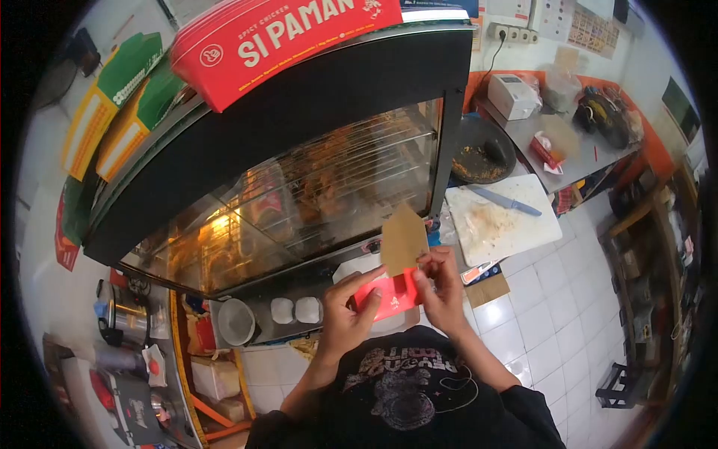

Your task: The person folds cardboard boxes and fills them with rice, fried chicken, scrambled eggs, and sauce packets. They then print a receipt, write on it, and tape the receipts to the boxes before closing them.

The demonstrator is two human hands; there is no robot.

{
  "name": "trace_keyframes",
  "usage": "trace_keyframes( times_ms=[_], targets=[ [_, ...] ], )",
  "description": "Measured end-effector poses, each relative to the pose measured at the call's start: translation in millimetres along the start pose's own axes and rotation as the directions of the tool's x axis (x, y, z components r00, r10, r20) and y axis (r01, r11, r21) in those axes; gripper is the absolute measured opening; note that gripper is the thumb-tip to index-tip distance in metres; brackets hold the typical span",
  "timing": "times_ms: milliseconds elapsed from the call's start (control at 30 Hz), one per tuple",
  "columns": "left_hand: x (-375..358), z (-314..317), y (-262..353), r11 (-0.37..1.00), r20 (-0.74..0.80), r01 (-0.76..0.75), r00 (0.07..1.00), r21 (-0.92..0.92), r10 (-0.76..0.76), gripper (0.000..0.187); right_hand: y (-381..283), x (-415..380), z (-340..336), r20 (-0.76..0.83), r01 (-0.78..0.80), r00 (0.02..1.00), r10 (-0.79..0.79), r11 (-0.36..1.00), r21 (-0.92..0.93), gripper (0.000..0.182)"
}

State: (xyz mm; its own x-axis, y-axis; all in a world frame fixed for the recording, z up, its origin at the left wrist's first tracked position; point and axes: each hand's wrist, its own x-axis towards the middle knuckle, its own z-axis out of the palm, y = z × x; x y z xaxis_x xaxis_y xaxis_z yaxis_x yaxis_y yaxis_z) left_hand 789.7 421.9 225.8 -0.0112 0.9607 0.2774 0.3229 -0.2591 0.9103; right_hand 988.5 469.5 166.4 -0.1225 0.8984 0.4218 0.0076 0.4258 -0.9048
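Held in front of my chest is a small food carton, red outside, with a brown inner cardboard flap standing up from it. My left hand grips its left side, thumb across the red face. On the right side, my right hand pinches the carton near the base of the flap, fingers bent at its edge. What lies inside the carton is hidden. Just beyond stands a glass-fronted warming cabinet with fried food on its wire racks.
To the right, a knife lies on a stained white cutting board, with a dark pan behind it. A grey bowl and two white round-cornered pieces sit below the cabinet. Red cartons lie on top.
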Motion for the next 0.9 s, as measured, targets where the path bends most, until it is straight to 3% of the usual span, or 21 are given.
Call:
trace_keyframes(
  times_ms=[67,133,167,233,367,433,467,533,667,733,800,833,867,900],
  targets=[
    [-2.9,-2.5,-0.4,1.000,-0.012,-0.004,1.000,-0.011,0.004,0.028,-5.0,-0.1,10.3,-0.034,-0.023,0.999,0.026,0.996,0.084,0.028],
    [-3.7,-5.9,-0.4,1.000,-0.026,-0.014,1.000,-0.023,0.014,0.027,5.9,-0.8,16.2,-0.154,-0.216,0.957,0.246,0.958,0.186,0.027],
    [-4.4,-8.0,-1.0,0.997,-0.043,-0.063,0.997,0.038,0.065,0.026,3.7,1.7,15.2,-0.149,-0.211,0.959,0.240,0.960,0.183,0.027],
    [-5.0,-10.9,-1.3,0.989,-0.065,-0.105,0.992,0.102,0.112,0.025,-2.0,3.3,12.9,-0.061,-0.052,0.997,0.043,0.987,-0.153,0.026],
    [-2.5,-7.5,-4.8,0.990,-0.069,-0.114,0.990,0.082,0.120,0.026,-2.8,-4.5,18.9,-0.111,-0.020,0.994,-0.003,0.978,-0.209,0.029],
    [-4.7,-10.9,-7.8,0.988,-0.093,-0.146,0.984,0.056,0.151,0.027,-14.7,-4.7,12.5,0.223,0.120,0.973,-0.061,0.958,-0.261,0.041],
    [-9.0,-16.0,-9.1,0.993,-0.075,-0.111,0.991,0.037,0.113,0.030,-18.2,-4.3,9.3,0.225,0.122,0.972,-0.063,0.958,-0.261,0.041],
    [-13.9,-19.1,-10.5,0.997,-0.053,-0.075,0.996,0.018,0.076,0.033,-25.5,-3.5,3.5,0.390,0.178,0.918,-0.072,0.954,-0.243,0.053],
    [-19.0,-15.0,-0.1,0.985,-0.026,0.029,0.999,-0.171,-0.034,0.040,-56.1,3.1,4.3,0.416,0.339,0.885,-0.207,0.900,-0.273,0.065],
    [-20.3,-16.3,7.9,0.966,-0.024,0.049,0.998,-0.253,-0.057,0.039,-54.7,0.5,-5.0,0.631,0.297,0.776,-0.009,0.887,-0.353,0.076],
    [-19.9,-29.1,9.4,0.983,0.056,0.086,0.995,-0.163,-0.078,0.040,-64.1,-0.6,-15.1,0.621,0.303,0.784,0.004,0.870,-0.389,0.076],
    [-22.5,-41.1,-1.4,0.947,0.112,0.206,0.977,-0.248,-0.183,0.036,-66.3,-1.0,-22.1,0.541,0.258,0.841,0.012,0.870,-0.421,0.075],
    [-27.3,-66.0,-19.3,0.950,0.109,0.193,0.979,-0.246,-0.171,0.036,-67.7,-1.6,-29.3,0.454,0.209,0.891,0.020,0.869,-0.448,0.074],
    [-32.3,-95.8,-39.5,0.946,0.249,0.219,0.956,-0.241,-0.158,0.035,-68.6,-1.5,-37.3,0.397,0.085,0.913,0.093,0.908,-0.410,0.068]
  ],
)
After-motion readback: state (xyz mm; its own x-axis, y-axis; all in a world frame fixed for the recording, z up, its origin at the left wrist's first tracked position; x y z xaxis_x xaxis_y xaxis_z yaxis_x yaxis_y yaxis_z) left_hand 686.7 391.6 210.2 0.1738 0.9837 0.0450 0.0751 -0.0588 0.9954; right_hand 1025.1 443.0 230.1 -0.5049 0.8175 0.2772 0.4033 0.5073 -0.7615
